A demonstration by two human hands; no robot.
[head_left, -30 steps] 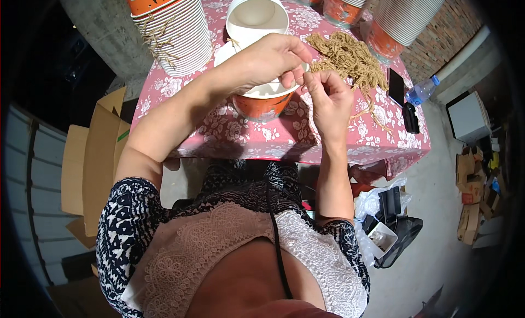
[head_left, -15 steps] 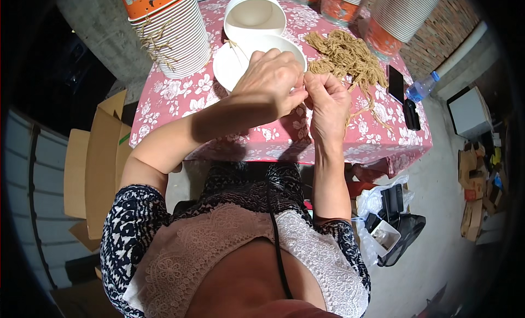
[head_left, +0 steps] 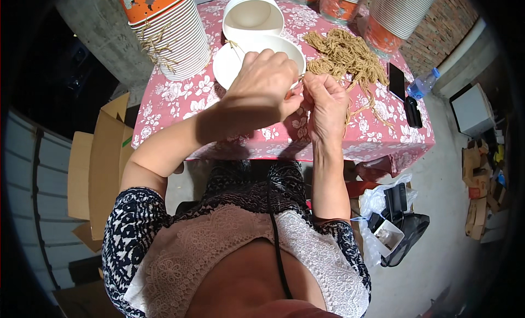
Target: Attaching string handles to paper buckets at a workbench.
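Observation:
A white paper bucket (head_left: 225, 64) lies tilted on the table under my hands, with a knotted end of tan cord (head_left: 233, 44) at its left side. My left hand (head_left: 263, 80) reaches across its mouth, fingers curled down by the right rim; what they grip is hidden beneath the hand. Close against it, my right hand (head_left: 327, 99) pinches thumb and forefinger on a short bit of cord that shows between the two hands. Beyond stands another white tub (head_left: 252, 17), its mouth facing me. A tangled heap of tan cord (head_left: 350, 56) lies right of the bucket, strands trailing nearer me.
A tall bucket stack (head_left: 180, 39) with cord loops rises at the left; more stacks (head_left: 402, 17) stand at the back right. A phone (head_left: 396, 82), a black case (head_left: 413, 111) and a bottle (head_left: 424, 83) line the right edge. Cardboard boxes (head_left: 106, 170) stand left of the flowered table (head_left: 180, 107).
My left hand has shifted slightly left and rolled, opening a small gap to the right fingertips where a bit of cord shows. The right hand has barely moved.

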